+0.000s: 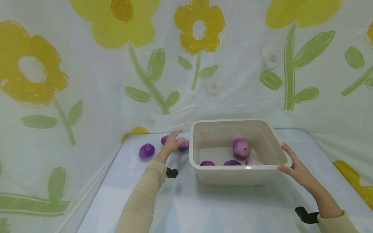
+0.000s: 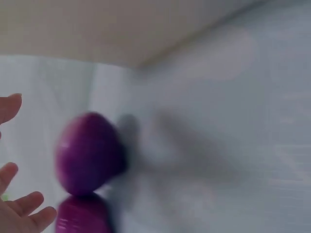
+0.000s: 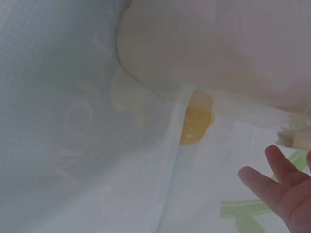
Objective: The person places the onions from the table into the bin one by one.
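My left hand [image 1: 172,144] reaches over two purple onions left of the bin, fingers spread. One onion [image 1: 183,144] lies under its thumb side, close to the bin wall; another onion [image 1: 164,139] is partly behind the hand. In the left wrist view, a glossy purple onion [image 2: 90,154] stands a small gap from the fingertips [image 2: 43,217]. My right hand [image 1: 295,166] is at the right front corner of the beige bin [image 1: 233,176], thumb at the rim and fingers extended along the side. Inside the bin, one onion [image 1: 241,149] shows whole; several others are partly hidden by the front wall.
A separate purple onion [image 1: 146,151] lies farther left on the pale table [image 1: 186,207]. A white curtain [image 1: 233,81] with yellow flowers and green leaves hangs behind the table and along its sides. Black wrist mounts [image 1: 172,173] show at both wrists.
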### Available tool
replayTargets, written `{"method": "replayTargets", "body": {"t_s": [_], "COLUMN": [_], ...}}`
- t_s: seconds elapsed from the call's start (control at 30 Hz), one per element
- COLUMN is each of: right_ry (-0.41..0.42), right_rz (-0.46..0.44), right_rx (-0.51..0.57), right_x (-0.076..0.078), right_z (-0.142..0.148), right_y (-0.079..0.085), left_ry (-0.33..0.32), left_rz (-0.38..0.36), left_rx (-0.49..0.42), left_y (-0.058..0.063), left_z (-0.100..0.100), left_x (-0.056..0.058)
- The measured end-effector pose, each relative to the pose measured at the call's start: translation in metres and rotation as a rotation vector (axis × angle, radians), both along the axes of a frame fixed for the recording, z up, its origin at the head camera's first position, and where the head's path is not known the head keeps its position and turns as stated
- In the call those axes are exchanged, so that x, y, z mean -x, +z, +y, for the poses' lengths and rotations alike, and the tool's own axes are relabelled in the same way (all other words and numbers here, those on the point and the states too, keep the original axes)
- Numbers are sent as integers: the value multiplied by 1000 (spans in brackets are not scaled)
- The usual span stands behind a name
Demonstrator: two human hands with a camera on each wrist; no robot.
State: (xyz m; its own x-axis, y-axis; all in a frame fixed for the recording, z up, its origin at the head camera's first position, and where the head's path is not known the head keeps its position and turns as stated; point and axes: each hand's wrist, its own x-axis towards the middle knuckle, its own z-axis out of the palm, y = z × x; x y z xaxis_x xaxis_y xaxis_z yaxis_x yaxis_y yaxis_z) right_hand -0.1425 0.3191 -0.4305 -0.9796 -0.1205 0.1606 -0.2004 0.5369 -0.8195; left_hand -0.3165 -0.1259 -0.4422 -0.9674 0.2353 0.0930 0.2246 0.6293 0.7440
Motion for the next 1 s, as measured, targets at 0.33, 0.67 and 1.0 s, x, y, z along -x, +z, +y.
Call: {"method": "replayTargets", "body": {"t_s": [0.33, 0.67, 1.0], "right_ry": [-1, 7, 8], "right_rz": [9, 30, 37], "right_rx": [-14, -16, -8], "right_x": [1, 1, 1], "right_z": [-1, -1, 1], "right_y": [-2, 0, -2], "left_ry": [54, 198, 334], "left_rz": [17, 54, 40], "left_rx": [187, 14, 19], "left_y": [-49, -73, -56], "left_z": [1, 11, 18], "left_x": [-5, 9, -13]}}
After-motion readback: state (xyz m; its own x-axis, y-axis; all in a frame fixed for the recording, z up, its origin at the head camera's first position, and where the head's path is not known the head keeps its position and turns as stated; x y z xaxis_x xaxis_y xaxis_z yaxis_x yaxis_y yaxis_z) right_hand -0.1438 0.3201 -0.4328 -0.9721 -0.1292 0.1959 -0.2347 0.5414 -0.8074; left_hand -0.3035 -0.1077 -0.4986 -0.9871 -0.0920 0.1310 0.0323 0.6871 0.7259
